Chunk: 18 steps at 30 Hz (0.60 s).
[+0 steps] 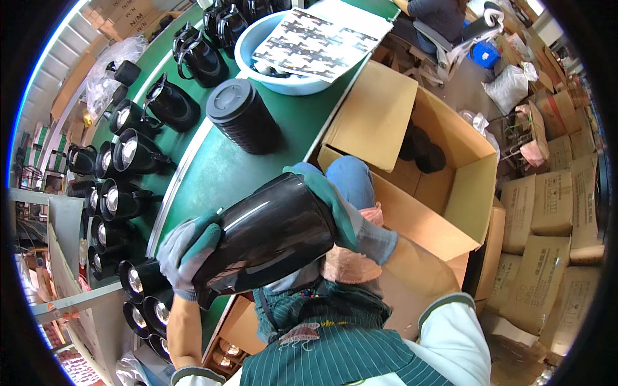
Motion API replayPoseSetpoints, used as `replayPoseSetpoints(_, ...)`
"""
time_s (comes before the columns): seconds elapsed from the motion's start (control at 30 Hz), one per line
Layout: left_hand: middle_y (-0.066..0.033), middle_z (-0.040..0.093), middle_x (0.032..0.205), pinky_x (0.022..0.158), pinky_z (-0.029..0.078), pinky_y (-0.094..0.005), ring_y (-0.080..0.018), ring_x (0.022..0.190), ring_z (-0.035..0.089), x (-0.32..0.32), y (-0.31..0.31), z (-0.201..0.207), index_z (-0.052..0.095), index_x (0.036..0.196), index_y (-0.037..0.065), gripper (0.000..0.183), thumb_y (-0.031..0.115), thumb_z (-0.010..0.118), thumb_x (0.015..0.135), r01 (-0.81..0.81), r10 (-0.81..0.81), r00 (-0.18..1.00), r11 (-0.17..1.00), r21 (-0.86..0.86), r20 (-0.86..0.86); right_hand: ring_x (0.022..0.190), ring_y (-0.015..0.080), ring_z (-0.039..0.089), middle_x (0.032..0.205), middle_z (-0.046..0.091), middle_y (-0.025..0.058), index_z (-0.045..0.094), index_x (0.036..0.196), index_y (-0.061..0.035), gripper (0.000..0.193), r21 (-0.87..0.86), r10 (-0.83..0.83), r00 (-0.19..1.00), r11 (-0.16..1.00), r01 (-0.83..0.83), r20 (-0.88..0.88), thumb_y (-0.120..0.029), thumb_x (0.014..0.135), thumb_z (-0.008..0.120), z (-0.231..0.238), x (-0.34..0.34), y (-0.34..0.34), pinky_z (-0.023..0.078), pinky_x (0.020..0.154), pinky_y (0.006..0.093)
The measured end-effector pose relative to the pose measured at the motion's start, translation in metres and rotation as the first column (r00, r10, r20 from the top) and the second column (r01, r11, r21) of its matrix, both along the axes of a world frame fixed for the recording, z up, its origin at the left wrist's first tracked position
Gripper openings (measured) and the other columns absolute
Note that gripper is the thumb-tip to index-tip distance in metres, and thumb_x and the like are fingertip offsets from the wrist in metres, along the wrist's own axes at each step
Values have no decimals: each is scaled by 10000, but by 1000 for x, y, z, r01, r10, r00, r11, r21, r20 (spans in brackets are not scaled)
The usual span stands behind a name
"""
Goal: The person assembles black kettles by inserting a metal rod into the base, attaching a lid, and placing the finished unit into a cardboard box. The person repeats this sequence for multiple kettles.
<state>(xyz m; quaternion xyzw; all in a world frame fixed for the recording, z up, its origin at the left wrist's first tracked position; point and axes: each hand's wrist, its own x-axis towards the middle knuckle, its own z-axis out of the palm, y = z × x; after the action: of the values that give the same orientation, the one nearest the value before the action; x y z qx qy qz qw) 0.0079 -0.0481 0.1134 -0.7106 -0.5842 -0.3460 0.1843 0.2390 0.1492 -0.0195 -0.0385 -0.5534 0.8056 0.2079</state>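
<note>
I hold a glossy black jug body [267,231] tilted over my lap, at the table's near edge. My left hand [190,251], in a grey and green work glove, grips its lower-left end, beside a pointed lip. My right hand [335,206], gloved alike, is wrapped round the wider upper-right end. The jug's inside is turned out of sight. Just beyond it on the green table [193,199] stands a stack of black ribbed round parts [241,116], touched by neither hand.
Several black jugs with shiny insides [129,151] line the table's left side. A light blue basin [290,83] with a patterned sheet [315,45] stands at the back. On my right, an open carton [463,193] holds dark round parts. Piled cartons [534,257] lie farther right. Another person [438,19] sits far back.
</note>
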Motion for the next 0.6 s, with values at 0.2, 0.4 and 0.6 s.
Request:
replayPoseSetpoints(0.2, -180, 703, 1238, 1006, 560, -415, -273, 1105, 698, -39, -59, -132, 635, 1310, -49, 450, 259, 640, 983, 126, 162, 60, 978, -168, 985, 1560, 463, 214, 1719, 128, 258, 144, 1673, -32, 830, 680, -180, 967, 687, 255, -181, -473, 1074, 513, 62, -1, -4, 211, 1276, 454)
replayPoseSetpoints(0.4, -199, 740, 1199, 995, 571, -421, -279, 1069, 731, -24, -45, -125, 676, 1242, -60, 495, 266, 794, 889, 69, 97, 121, 992, -106, 988, 1559, 321, 271, 1700, 237, 224, 192, 1646, 39, 876, 271, -260, 954, 917, 292, -147, -530, 1053, 495, 93, -11, -32, 202, 1266, 398)
replayPoseSetpoints(0.6, -213, 761, 1158, 982, 567, -374, -307, 1059, 756, -11, -48, -108, 742, 1141, -40, 430, 205, 839, 801, -313, 324, 654, 939, -145, 683, 1558, 280, 290, 1709, 249, 184, 188, 1651, 17, 728, 59, -142, 935, 984, 170, -324, -386, 1103, 446, 82, -20, -26, 210, 1274, 369)
